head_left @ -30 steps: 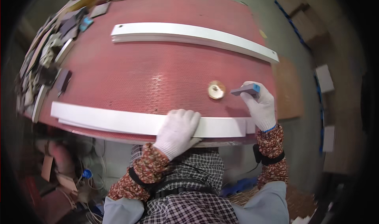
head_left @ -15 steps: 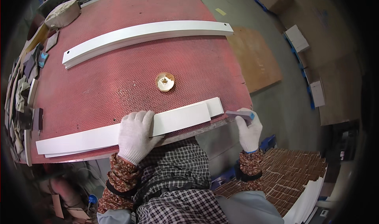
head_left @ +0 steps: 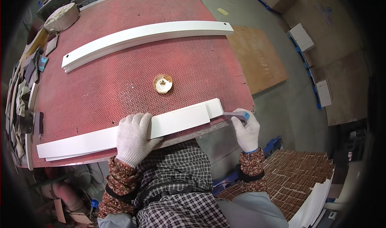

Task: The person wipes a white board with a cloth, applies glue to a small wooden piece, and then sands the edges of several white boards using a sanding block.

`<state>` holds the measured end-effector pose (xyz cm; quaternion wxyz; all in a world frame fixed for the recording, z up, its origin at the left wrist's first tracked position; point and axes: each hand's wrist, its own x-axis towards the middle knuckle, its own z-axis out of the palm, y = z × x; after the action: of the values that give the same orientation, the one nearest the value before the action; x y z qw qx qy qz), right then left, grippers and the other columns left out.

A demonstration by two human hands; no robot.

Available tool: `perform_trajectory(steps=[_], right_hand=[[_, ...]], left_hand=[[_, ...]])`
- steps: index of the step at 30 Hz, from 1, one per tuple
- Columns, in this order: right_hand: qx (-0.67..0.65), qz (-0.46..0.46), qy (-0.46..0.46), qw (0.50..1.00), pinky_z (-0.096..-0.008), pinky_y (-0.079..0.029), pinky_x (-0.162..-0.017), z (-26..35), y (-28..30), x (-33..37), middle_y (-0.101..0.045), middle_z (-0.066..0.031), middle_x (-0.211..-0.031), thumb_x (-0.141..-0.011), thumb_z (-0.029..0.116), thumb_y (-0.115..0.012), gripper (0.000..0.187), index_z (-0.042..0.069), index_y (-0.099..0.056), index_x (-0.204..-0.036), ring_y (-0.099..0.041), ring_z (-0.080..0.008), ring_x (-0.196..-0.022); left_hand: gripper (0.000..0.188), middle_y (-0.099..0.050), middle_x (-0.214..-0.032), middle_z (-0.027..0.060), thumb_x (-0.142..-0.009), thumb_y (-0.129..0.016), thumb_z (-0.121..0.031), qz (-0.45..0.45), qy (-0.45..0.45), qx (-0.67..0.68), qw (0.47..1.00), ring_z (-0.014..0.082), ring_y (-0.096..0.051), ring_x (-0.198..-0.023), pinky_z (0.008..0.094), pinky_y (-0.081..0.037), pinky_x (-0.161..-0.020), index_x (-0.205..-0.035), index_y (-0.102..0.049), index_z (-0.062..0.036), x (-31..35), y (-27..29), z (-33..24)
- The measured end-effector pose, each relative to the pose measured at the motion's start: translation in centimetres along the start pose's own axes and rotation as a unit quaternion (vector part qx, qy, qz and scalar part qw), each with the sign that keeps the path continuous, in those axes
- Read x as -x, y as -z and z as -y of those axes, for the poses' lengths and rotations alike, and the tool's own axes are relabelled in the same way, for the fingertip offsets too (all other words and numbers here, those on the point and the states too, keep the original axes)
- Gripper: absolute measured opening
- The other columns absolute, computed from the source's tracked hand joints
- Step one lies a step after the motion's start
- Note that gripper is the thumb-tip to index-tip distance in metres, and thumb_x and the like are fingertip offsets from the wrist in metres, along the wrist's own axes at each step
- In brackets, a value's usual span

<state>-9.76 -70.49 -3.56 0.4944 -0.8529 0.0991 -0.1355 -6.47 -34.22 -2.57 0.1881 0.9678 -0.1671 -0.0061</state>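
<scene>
My left hand (head_left: pixel 133 137), in a white glove, presses flat on a stack of long white boards (head_left: pixel 177 119) lying along the near edge of the red perforated table (head_left: pixel 120 75). My right hand (head_left: pixel 246 127), also gloved, grips a small grey-and-blue sanding block (head_left: pixel 237 115) against the right end of those boards, at the table's corner. A small round tan disc (head_left: pixel 163 83) lies on the table just beyond the boards.
A second pair of long white boards (head_left: pixel 140 37) lies across the far half of the table. Scraps and small blocks (head_left: pixel 28 87) line the left edge. A brown panel (head_left: pixel 259 57) lies on the floor at right, and stacked white strips (head_left: pixel 317 200) stand at lower right.
My right hand moved from on the table beside the disc to the right end of the near boards. My view shifted right. My left hand stays pressed on the boards.
</scene>
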Motion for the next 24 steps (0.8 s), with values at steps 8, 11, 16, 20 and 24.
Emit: perform_trajectory(steps=[8,11,16,20,24], right_hand=[[0.039,-0.003,0.037,0.999,-0.031,-0.058,-0.087,0.08,-0.16,-0.12,-0.076,-0.0086,-0.104,-0.095,0.006,-0.08,0.027,-0.001,-0.071,-0.119,-0.072,-0.0159,-0.094],[0.039,-0.025,0.015,0.999,-0.0313,-0.057,-0.087,0.04,0.07,-0.24,-0.076,-0.0094,-0.104,-0.095,0.006,-0.08,0.027,-0.001,-0.071,-0.119,-0.072,-0.0169,-0.094],[0.045,0.003,0.023,0.999,-0.0319,-0.057,-0.09,0.07,0.08,-0.26,-0.076,-0.0096,-0.107,-0.095,0.006,-0.08,0.027,-0.001,-0.071,-0.12,-0.072,-0.0166,-0.097],[0.032,-0.015,0.004,0.999,-0.0318,-0.057,-0.089,-0.01,-0.16,-0.38,-0.076,-0.0089,-0.107,-0.096,0.006,-0.08,0.026,-0.002,-0.071,-0.119,-0.072,-0.0161,-0.097],[-0.017,-0.017,-0.003,1.0,-0.0319,-0.057,-0.09,-0.04,-0.21,-0.34,-0.075,-0.0076,-0.108,-0.097,0.007,-0.079,0.027,-0.001,-0.071,-0.121,-0.07,-0.0151,-0.097]], left_hand=[[0.074,-0.067,-0.125,0.0146,-0.075,-0.093,-0.036,-0.008,-0.004,-0.007,1.0,0.036,-0.062,-0.12,0.052,-0.047,-0.109,-0.135,-0.061,-0.0071,0.2,0.06,0.06],[0.074,-0.068,-0.125,0.0147,-0.075,-0.093,-0.036,-0.012,-0.008,-0.004,1.0,0.0362,-0.063,-0.12,0.0521,-0.047,-0.109,-0.135,-0.061,-0.0071,0.04,-0.15,0.08],[0.072,-0.068,-0.124,0.0146,-0.075,-0.093,-0.035,0.001,0.003,0.001,1.0,0.036,-0.063,-0.12,0.0517,-0.047,-0.108,-0.134,-0.062,-0.0074,-0.05,0.13,-0.07],[0.072,-0.068,-0.124,0.0144,-0.075,-0.094,-0.035,-0.001,0.003,-0.004,1.0,0.0359,-0.062,-0.12,0.0517,-0.047,-0.108,-0.134,-0.062,-0.0075,0.1,0.09,0.04],[0.073,-0.067,-0.124,0.0141,-0.075,-0.094,-0.035,0.003,0.002,-0.006,1.0,0.0356,-0.062,-0.12,0.0515,-0.047,-0.108,-0.135,-0.062,-0.0071,-0.06,0.21,-0.19]])
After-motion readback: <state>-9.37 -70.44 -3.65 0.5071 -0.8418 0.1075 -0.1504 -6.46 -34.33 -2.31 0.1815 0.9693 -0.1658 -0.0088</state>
